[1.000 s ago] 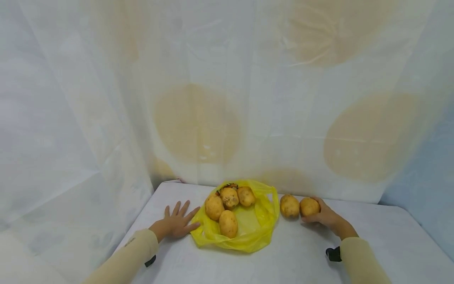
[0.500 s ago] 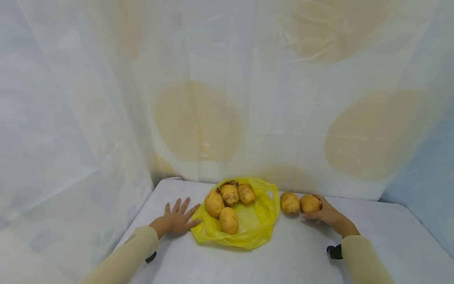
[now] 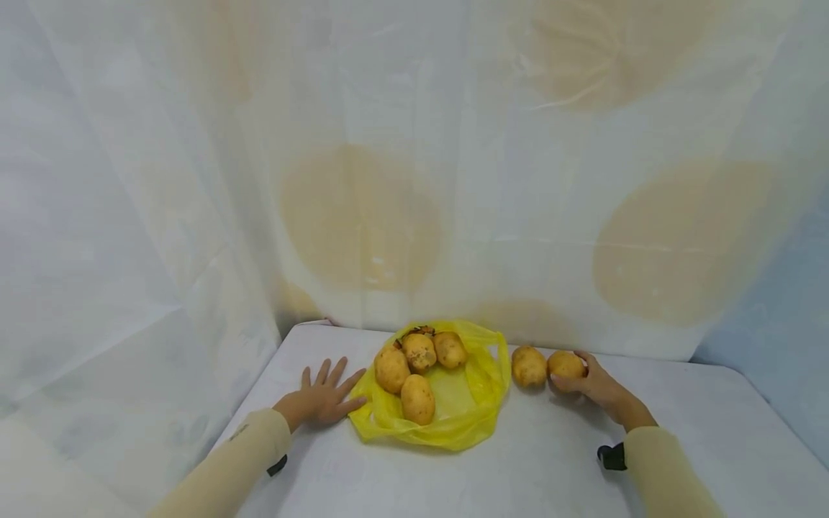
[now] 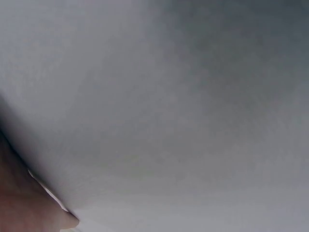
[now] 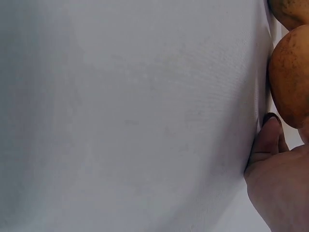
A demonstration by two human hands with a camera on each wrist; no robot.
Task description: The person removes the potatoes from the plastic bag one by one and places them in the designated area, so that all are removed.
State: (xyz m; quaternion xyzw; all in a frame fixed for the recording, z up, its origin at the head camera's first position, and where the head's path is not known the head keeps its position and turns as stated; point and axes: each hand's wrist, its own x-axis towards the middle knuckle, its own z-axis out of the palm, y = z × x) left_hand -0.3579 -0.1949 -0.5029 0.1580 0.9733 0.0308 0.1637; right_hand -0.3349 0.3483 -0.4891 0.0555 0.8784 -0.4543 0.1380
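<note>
In the head view my left hand [image 3: 322, 401] lies flat with spread fingers on the white cloth, thumb and forefinger at the left edge of a yellow plastic bag [image 3: 453, 436]. Several potatoes sit in the open bag, among them an oval potato [image 3: 417, 400] nearest the front. To the right of the bag, two potatoes stand side by side. My right hand [image 3: 599, 386] holds the right potato [image 3: 565, 365], thumb in front and fingers behind on its far right side. Its neighbour, the left potato [image 3: 529, 367], is right beside it. The right wrist view shows the thumb [image 5: 268, 137] low by the potato.
White cloth covers the table [image 3: 518, 475]. Behind it hangs a pale curtain [image 3: 505, 180] with large tan spots, close to the far edge. A white sheet [image 3: 129, 288] closes off the left side and a bluish one [image 3: 777, 309] the right.
The right thumb has moved up from the potato's lower edge onto its front. The left hand, bag and potatoes stay in place; the head view has tilted slightly.
</note>
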